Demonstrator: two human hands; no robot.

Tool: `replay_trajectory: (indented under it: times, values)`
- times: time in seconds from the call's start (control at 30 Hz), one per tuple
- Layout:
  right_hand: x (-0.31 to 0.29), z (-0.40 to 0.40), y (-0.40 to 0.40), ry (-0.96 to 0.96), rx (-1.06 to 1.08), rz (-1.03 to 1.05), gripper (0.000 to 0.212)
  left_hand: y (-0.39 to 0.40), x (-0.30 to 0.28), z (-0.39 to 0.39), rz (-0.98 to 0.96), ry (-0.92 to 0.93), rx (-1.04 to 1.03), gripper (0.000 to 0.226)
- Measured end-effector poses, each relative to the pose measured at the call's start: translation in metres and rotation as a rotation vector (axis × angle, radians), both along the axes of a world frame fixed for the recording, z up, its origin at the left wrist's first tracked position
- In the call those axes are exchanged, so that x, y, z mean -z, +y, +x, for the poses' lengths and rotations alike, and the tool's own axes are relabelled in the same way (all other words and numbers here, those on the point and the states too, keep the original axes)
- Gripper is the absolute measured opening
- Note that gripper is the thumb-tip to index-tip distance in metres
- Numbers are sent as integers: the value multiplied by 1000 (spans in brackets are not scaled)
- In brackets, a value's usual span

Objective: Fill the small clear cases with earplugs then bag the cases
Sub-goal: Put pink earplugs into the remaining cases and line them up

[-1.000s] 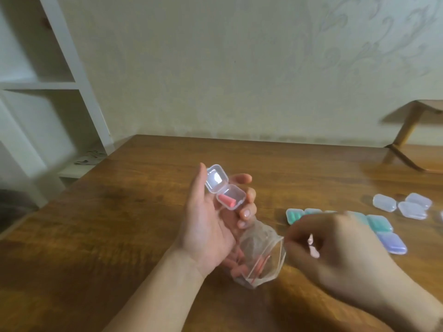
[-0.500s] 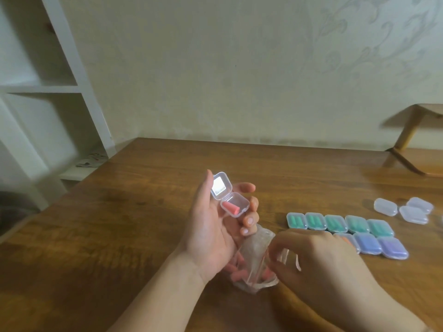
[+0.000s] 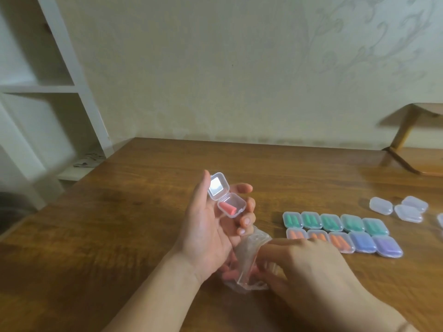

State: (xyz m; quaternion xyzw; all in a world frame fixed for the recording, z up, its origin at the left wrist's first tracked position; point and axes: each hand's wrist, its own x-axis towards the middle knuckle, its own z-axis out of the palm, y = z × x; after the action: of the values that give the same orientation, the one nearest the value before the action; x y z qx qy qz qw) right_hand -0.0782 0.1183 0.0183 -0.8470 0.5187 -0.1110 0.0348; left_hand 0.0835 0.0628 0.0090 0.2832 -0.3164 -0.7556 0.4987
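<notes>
My left hand (image 3: 211,236) holds a small clear case (image 3: 226,196) between thumb and fingertips, lid swung open, with one pink earplug (image 3: 227,208) inside. Its lower fingers also grip a clear plastic bag (image 3: 249,262) that holds a few pink earplugs. My right hand (image 3: 304,267) has its fingers in the bag's mouth; whether they pinch an earplug is hidden. Two rows of filled, closed cases (image 3: 340,232) lie to the right, with green, orange, blue and purple earplugs.
Three empty closed cases (image 3: 398,208) sit at the far right of the wooden table (image 3: 119,224). A white shelf unit (image 3: 48,92) stands at the left, and a wooden stand (image 3: 412,140) at the back right.
My right hand moved left from the rows of cases and reached down into the bag. The left hand kept the open case steady.
</notes>
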Motion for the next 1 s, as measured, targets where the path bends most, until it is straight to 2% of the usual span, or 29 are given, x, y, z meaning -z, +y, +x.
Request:
replay_trajectory:
  times: [0.1,0.17,0.23,0.27,0.37,0.5,0.77,0.93,1.0]
  values:
    - [-21,-20,0,-253,-54,98,21,1,1,2,-26,-12,34,68]
    - [-32,-30,-1,-622,-115,154,16,5,1,3,-69,-11,102,68]
    - [-28,-33,-3,-925,-99,63,20,10,1,0,-117,-31,184,67]
    - [-23,-32,-4,-969,-62,-34,21,12,1,-3,-133,-45,213,67]
    - [-12,-24,-8,-832,38,-288,16,18,2,-13,-131,-35,274,63]
    - [-3,-17,-9,-683,-7,-400,11,20,5,-17,-132,-15,320,62]
    - [4,-18,-10,-631,-94,-355,17,21,6,-16,-147,-14,347,69]
    - [-5,-18,-8,-750,-93,-304,7,17,8,-14,-113,54,361,72]
    - [-5,-18,-8,-798,-33,-322,13,16,9,-13,-124,44,376,70]
